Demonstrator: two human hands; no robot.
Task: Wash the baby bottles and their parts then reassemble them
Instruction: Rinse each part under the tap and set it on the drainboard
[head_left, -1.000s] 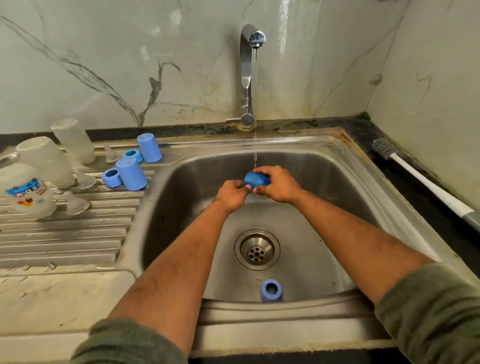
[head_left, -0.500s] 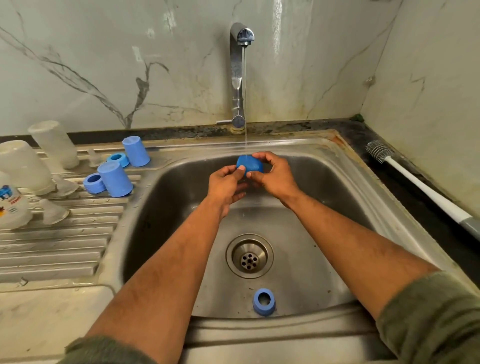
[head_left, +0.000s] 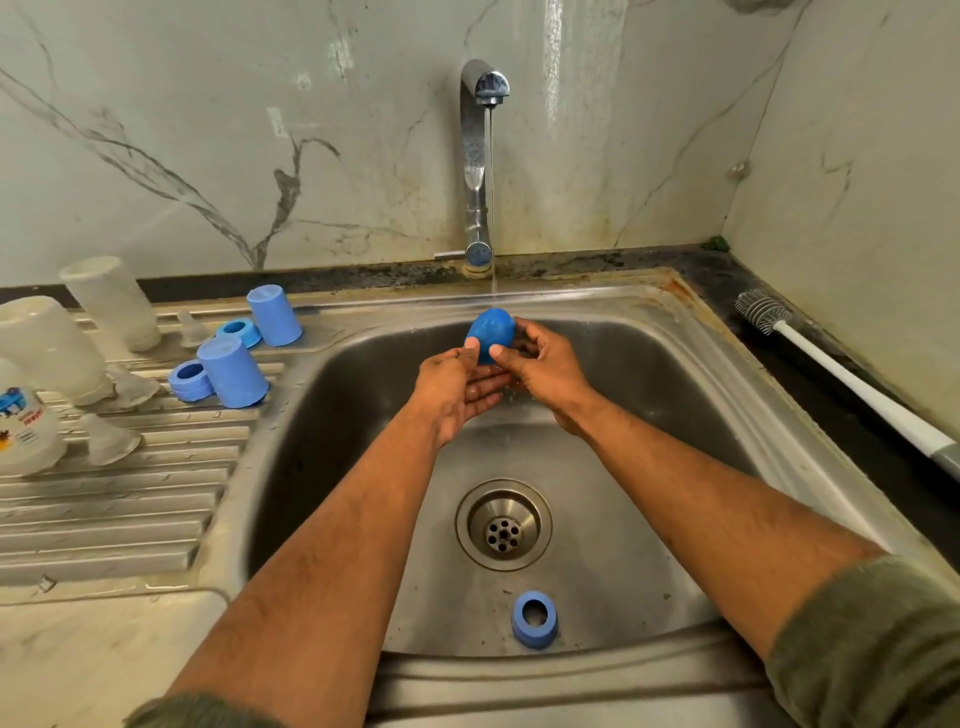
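Your 2 hands meet under the thin stream of water (head_left: 491, 208) that falls from the chrome tap (head_left: 475, 156), above the far half of the stainless steel sink (head_left: 649, 467). Your right hand (head_left: 545, 371) has its thumb and fingers curled round a rounded blue plastic bottle cap (head_left: 491, 332) and holds it from the right. Your left hand (head_left: 452, 389) is more open: its thumb presses the cap's left side, and its fingers lie nearly straight beneath your right hand.

Nearer to you than your hands, past the round metal drain (head_left: 503, 525), a blue plastic screw ring (head_left: 535, 618) sits on the sink floor close to the near wall.

Left of your left hand, on the ribbed steel drainboard (head_left: 114, 514), stand 2 blue cylindrical caps (head_left: 232, 371) (head_left: 274, 314), mouths down, each with a blue ring (head_left: 189, 381) (head_left: 239, 331) just beside it. Further left are frosted bottle bodies turned upside down (head_left: 111, 301) (head_left: 52, 348), a printed bottle (head_left: 26, 431) and clear teats (head_left: 109, 439).

Well to the right of your right hand, a white-handled bottle brush (head_left: 841, 374) lies on the dark table (head_left: 883, 447) along the wall.
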